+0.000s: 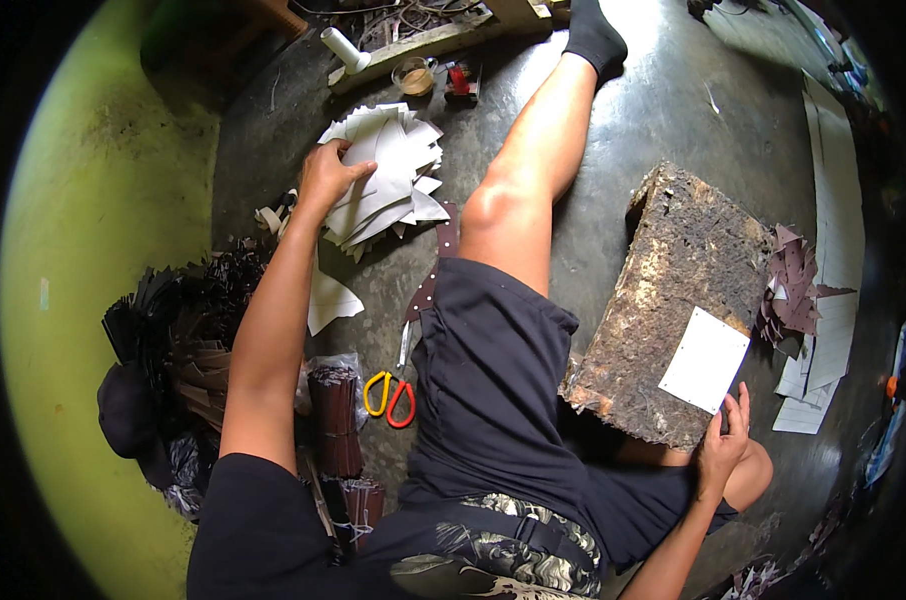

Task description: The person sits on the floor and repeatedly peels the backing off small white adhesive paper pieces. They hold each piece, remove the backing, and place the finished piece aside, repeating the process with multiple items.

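Observation:
My left hand (335, 182) reaches onto a fanned pile of white cut pieces (398, 150) at the upper left. Its thumb and forefinger are apart, with no piece visibly lifted; the other fingers are partly hidden. On the right, a rough, worn brown block (663, 270) lies tilted by my bent leg. A white rectangular piece (705, 358) with small dots near its edges rests flat on it. My right hand (725, 445) is at the block's near right corner, fingers extended and apart, the tips beside that white piece.
Scissors (401, 402) with yellow and red handles lie left of my thigh, near bundled dark maroon strips (335, 425). A pile of maroon pieces (793, 285) and long white sheets (835, 250) are at the right. A glass cup (413, 78) stands beyond the white pile.

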A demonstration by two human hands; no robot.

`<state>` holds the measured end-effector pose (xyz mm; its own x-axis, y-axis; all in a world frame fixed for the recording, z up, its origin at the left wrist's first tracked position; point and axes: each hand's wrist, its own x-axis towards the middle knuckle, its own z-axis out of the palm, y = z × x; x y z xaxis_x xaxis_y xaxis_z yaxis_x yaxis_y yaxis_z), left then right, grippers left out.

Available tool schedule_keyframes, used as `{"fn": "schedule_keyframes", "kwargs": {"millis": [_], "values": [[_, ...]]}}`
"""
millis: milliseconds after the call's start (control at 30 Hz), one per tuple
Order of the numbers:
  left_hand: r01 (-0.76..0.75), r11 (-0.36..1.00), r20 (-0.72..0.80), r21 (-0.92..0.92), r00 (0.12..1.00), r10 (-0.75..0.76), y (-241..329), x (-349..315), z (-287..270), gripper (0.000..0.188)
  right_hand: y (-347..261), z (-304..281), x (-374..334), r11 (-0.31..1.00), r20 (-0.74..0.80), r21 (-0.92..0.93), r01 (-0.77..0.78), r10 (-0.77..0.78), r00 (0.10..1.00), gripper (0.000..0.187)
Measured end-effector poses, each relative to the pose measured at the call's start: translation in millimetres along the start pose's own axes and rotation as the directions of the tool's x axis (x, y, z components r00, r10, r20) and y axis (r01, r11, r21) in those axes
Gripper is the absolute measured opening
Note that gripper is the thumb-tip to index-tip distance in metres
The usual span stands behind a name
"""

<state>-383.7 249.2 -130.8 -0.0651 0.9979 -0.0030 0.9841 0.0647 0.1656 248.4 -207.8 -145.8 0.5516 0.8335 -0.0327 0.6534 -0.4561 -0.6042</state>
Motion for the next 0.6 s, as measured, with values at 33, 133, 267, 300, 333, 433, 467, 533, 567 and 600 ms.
{"fn": "schedule_keyframes", "kwargs": {"millis": [33, 133, 267, 300, 333, 433, 467, 533, 567, 600], "values": [[-0.024, 0.999, -0.066, 0.047, 0.997, 0.027, 3.9, -3.0, -0.9, 0.079, 0.3, -0.2, 0.4, 1.000, -0.001, 0.016, 0.005, -0.005, 1.000, 0.027], [0.010, 0.997, -0.135, 0.082, 0.991, 0.001, 15.8, -15.8, -9.3, 0.065, 1.0, -0.3, -1.2, 0.999, 0.010, 0.050, -0.002, 0.002, 1.000, 0.028], [0.040, 0.891, -0.002, -0.452, 0.999, -0.046, 40.9, -29.6, -39.0, 0.055, -6.4, -4.1, -1.1, 0.996, -0.060, 0.091, 0.019, -0.013, 0.998, 0.031], [0.167, 0.696, 0.151, -0.699, 0.985, -0.084, 49.0, -38.1, -53.0, 0.049, -13.9, -6.3, -0.5, 0.996, -0.098, 0.091, 0.019, -0.011, 0.995, 0.032], [0.161, 0.596, 0.196, -0.786, 0.981, -0.007, 61.5, -49.7, -65.8, 0.045, -25.1, -7.4, 0.9, 0.989, -0.150, 0.146, -0.017, 0.039, 0.988, 0.034], [0.267, 0.211, 0.302, -0.940, 0.941, 0.154, 123.4, -106.4, -95.7, 0.040, -80.4, -16.0, 5.2, 0.966, -0.258, 0.258, -0.001, 0.069, 0.964, 0.040], [0.337, 0.126, 0.356, -0.933, 0.916, 0.184, 150.3, -132.5, -102.0, 0.039, -106.4, -15.0, 2.9, 0.894, -0.206, 0.442, 0.078, 0.017, 0.978, 0.042], [0.455, -0.082, 0.425, -0.887, 0.872, 0.242, 213.1, -196.2, -98.8, 0.035, -160.9, -12.2, -9.2, 0.642, -0.043, 0.764, 0.055, -0.034, 0.998, 0.048], [0.466, -0.228, 0.391, -0.855, 0.867, 0.308, 245.7, -227.6, -92.7, 0.032, -183.4, -12.8, -13.2, 0.485, 0.060, 0.875, -0.001, -0.105, 0.993, 0.050], [0.527, -0.206, 0.468, -0.825, 0.840, 0.274, 273.9, -255.6, -88.2, 0.030, -201.7, -15.7, -18.5, 0.320, 0.200, 0.934, -0.156, -0.108, 0.974, 0.047]]}}
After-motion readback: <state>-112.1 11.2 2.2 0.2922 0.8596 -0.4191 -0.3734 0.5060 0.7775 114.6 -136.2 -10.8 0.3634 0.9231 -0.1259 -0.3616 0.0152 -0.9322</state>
